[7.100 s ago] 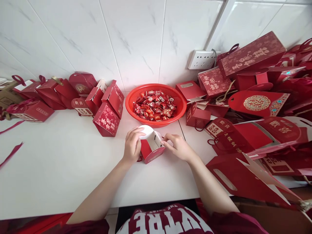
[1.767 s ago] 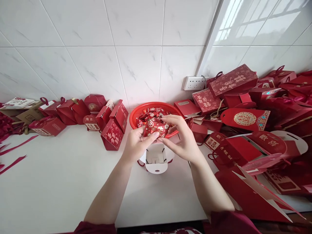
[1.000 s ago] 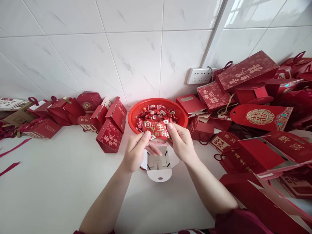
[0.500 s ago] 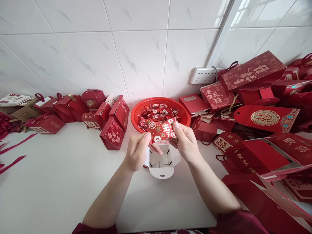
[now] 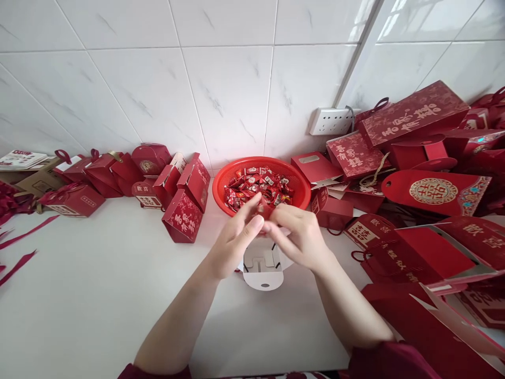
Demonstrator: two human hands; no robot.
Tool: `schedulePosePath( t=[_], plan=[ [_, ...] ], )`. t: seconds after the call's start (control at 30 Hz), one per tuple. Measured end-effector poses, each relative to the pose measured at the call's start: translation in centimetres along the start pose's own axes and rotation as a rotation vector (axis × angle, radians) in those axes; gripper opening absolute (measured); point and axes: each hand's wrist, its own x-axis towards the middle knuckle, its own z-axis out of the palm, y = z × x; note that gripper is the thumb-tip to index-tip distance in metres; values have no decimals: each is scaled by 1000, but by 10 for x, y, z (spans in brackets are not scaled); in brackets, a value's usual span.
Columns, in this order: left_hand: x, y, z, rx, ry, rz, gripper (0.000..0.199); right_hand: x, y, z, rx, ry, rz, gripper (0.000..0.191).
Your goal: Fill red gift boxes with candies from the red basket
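My left hand (image 5: 236, 239) and my right hand (image 5: 302, 231) meet above an open white box. Their fingers are closed in towards each other, the fingertips nearly touching. A bit of red shows between them, but the fingers hide whatever they hold, and I cannot tell if it is a candy packet. Below, the white box (image 5: 263, 279) lies with its flaps spread and a rounded, holed flap towards me; my hands cover its far part. Just behind stands a red plastic basket (image 5: 302, 179) with many red wrapped candies (image 5: 252, 181) in it.
Red gift boxes (image 5: 183, 216) stand in a row to the left along the tiled wall. On the right, a heap of red boxes (image 5: 434, 192) reaches towards me. A white power strip (image 5: 331, 122) sits by the wall. Dark red ribbons (image 5: 27, 231) lie at far left.
The red candy packet, earlier stretched flat between both hands, no longer shows its printed face. My hands have come closer together, with the left fingers reaching towards the right ones.
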Motion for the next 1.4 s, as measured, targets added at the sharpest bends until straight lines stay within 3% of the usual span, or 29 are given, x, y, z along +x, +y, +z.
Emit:
schedulePosePath(
  t=[0.07, 0.13, 0.23, 0.4, 0.7, 0.87, 1.0, 1.1, 1.17, 1.3, 1.4],
  plan=[
    [3, -2, 0, -231, -38, -89, 52, 1, -1, 0, 20, -108, -75, 19],
    [7, 1, -1, -415, 4, -132, 45, 2, -1, -1, 23, -89, -105, 10],
    [8, 10, -4, -581, 21, -178, 41, 4, 1, -6, -39, -8, -79, 29],
    [6, 21, -3, -677, 14, -185, 39, 4, 6, -11, -46, -91, -14, 48],
    [5, 16, -3, -643, -11, -219, 37, 4, 7, -8, -2, -119, -25, 50],
    [4, 10, -10, -436, -106, -163, 32, 5, 4, -10, 158, -44, -39, 45],
    [4, 5, -18, -254, -163, -71, 24, 3, 1, -9, 308, 98, 100, 49],
    [5, 4, -15, -222, -99, -12, 28, 2, 2, -7, 360, 167, 240, 28],
    [6, 4, -9, -216, -46, 24, 35, 2, 2, -6, 372, 125, 300, 14],
    [8, 2, 2, -228, -2, 67, 34, 4, 1, -8, 388, -5, 344, 18],
    [9, -3, 4, -256, 6, 38, 33, 4, 2, -9, 432, -32, 384, 19]
  ],
)
